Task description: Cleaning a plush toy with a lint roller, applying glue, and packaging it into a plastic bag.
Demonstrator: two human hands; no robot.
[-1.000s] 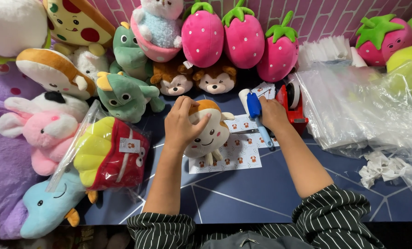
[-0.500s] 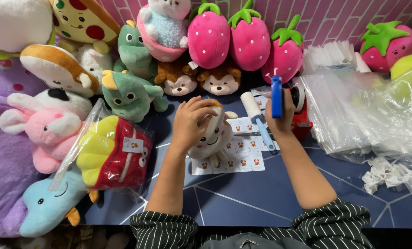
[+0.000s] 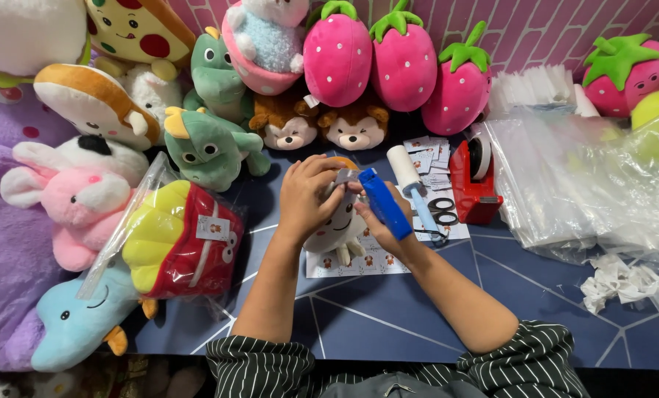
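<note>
Small plush toy (image 3: 337, 225) at bench (image 3: 432, 309) centre, on sticker sheet (image 3: 366, 262), between left hand (image 3: 303, 195) and right hand (image 3: 377, 217). Tagging tool (image 3: 384, 203) in right hand, just right of toy. Lint roller (image 3: 410, 177), scissors (image 3: 440, 210), then tape dispenser (image 3: 475, 177) further right. Plastic bags (image 3: 587, 184) at far right. Bagged plush (image 3: 178, 239) left of hands. Strawberry plushes (image 3: 395, 63) behind, against wall.

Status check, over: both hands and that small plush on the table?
Left hand grips small white plush. Right hand holds blue tool against it. Lint roller, scissors close by.
</note>
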